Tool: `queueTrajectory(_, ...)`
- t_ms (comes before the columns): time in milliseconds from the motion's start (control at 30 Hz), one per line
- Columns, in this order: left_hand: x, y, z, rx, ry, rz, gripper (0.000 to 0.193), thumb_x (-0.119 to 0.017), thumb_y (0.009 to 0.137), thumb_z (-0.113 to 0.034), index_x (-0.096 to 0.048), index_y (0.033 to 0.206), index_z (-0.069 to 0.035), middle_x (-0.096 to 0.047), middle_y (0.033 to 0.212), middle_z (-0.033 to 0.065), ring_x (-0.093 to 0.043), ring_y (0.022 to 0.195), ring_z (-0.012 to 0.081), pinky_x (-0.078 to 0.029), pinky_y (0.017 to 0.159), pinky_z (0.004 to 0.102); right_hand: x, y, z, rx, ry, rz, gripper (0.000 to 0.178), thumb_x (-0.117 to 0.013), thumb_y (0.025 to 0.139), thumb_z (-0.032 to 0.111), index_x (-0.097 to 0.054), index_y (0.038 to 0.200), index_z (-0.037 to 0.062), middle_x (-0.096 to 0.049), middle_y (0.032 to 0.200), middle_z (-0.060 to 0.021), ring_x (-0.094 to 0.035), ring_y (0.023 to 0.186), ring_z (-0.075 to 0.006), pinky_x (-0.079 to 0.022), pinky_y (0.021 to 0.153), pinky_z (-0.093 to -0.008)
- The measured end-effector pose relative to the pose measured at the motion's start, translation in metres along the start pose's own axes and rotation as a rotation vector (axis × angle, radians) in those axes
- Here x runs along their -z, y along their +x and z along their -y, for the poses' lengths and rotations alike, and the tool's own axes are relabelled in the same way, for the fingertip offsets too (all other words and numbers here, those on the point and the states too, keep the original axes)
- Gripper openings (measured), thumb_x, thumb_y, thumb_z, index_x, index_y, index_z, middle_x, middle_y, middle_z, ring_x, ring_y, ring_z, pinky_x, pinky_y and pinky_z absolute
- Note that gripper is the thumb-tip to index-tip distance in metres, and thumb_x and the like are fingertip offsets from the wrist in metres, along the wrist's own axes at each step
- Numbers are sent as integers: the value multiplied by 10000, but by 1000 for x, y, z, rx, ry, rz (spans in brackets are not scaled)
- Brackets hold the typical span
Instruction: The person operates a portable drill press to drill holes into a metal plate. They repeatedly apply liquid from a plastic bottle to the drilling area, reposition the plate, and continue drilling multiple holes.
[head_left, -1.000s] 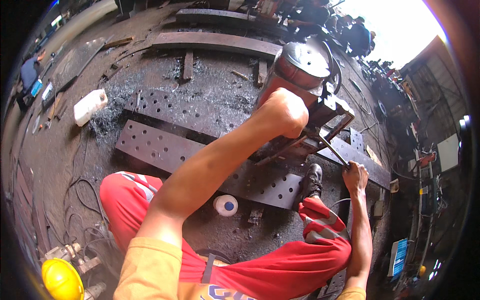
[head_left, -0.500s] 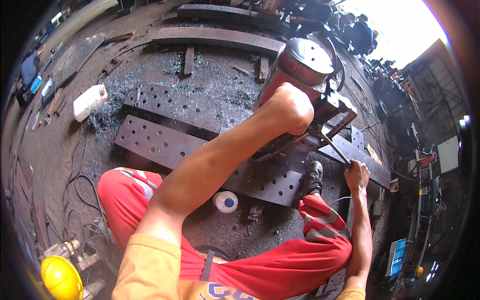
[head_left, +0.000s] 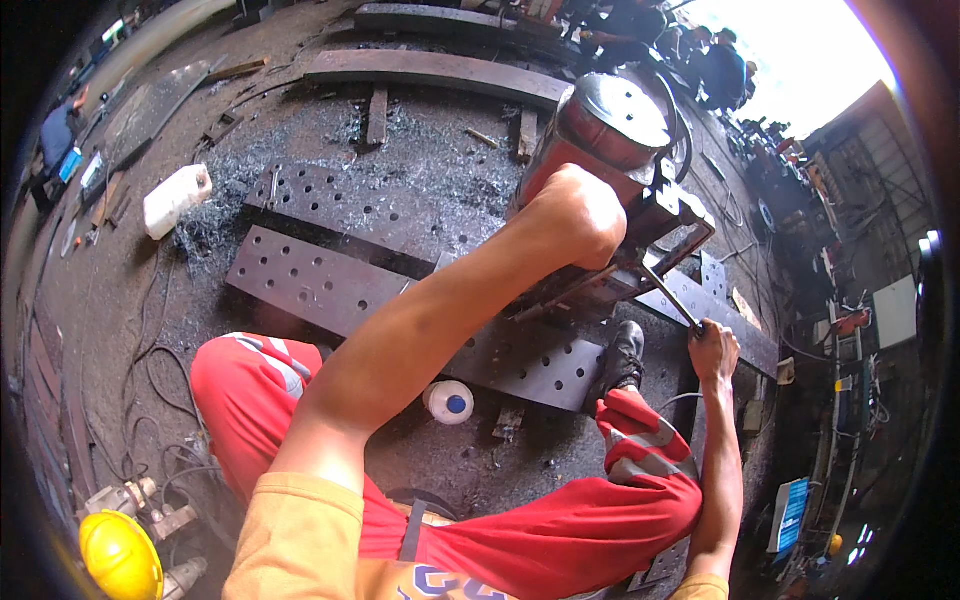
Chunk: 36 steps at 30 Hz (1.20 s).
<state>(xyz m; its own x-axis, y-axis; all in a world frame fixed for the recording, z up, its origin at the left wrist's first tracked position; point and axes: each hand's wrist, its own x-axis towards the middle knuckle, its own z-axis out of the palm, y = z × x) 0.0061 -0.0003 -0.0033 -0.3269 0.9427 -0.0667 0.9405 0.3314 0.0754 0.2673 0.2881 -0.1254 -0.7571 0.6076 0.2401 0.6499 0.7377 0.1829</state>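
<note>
A magnetic drill (head_left: 600, 130) with a red body and a shiny domed metal top stands over drilled steel plates. My left hand (head_left: 585, 215) is curled into a fist against the near side of its body. The back of that hand and wrist hide the fingers and whatever they grip. My right hand (head_left: 713, 350) is closed round the end of a thin metal feed lever (head_left: 672, 297), which slants down and right from the machine. Under the drill lies a dark steel plate (head_left: 320, 277) with several round holes. Behind it is a second drilled plate (head_left: 345, 205).
A white bottle with a blue cap (head_left: 452, 403) stands between my legs, near the plate. Metal shavings and a white jug (head_left: 178, 201) lie at left. A yellow helmet (head_left: 121, 556) is at lower left. Cables trail on both sides. People (head_left: 715, 70) are at the far right.
Almost nothing differs. The view has shifted very slightly; both hands keep their places on the drill and its lever.
</note>
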Motion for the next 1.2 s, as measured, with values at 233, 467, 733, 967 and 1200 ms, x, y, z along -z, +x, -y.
queueTrajectory(233, -1, -7, 3, -65, -41, -104, 179, -666, 636, -120, -780, 773, -98, -741, 796, 145, -739, 777, 310, -576, 695, 388, 37, -3, 11, 211, 213, 99, 289, -735, 857, 235, -691, 1092, 71, -709, 988, -201, -661, 981, -396, -518, 875, -481)
queueTrajectory(467, -35, 0, 15, -107, -63, -400, 101, -666, 581, -136, -732, 645, -93, -705, 680, 146, -714, 655, 314, -558, 604, 393, 45, -47, 151, 730, 176, 441, 442, -676, 764, 80, -651, 1204, 45, -637, 1226, -184, -602, 1126, -385, -488, 986, -484)
queueTrajectory(733, -71, 25, 18, -365, -154, -1000, 122, -706, 534, -199, -664, 588, -98, -653, 603, 121, -655, 562, 306, -506, 513, 453, -209, -220, 265, 646, 875, 715, 1117, -911, 689, 308, -261, 1562, 60, -466, 1494, -242, -466, 1380, -386, -413, 1132, -448)
queueTrajectory(967, -16, -3, 9, -107, -63, -162, 141, -697, 697, -169, -792, 789, -118, -753, 797, 124, -751, 792, 269, -577, 701, 392, -232, -328, 369, -307, 1562, 379, 1208, -962, 660, 178, -159, 1554, 53, -425, 1446, -176, -448, 1325, -258, -377, 1117, -367)
queueTrajectory(1200, 1, -2, 3, -73, -53, -35, 214, -685, 702, -158, -798, 880, -120, -768, 877, 112, -752, 848, 258, -583, 746, 388, -212, -268, 334, -391, 1553, 460, 739, -934, 717, 263, -571, 1314, 23, -680, 1232, -125, -648, 1117, -243, -501, 980, -372)
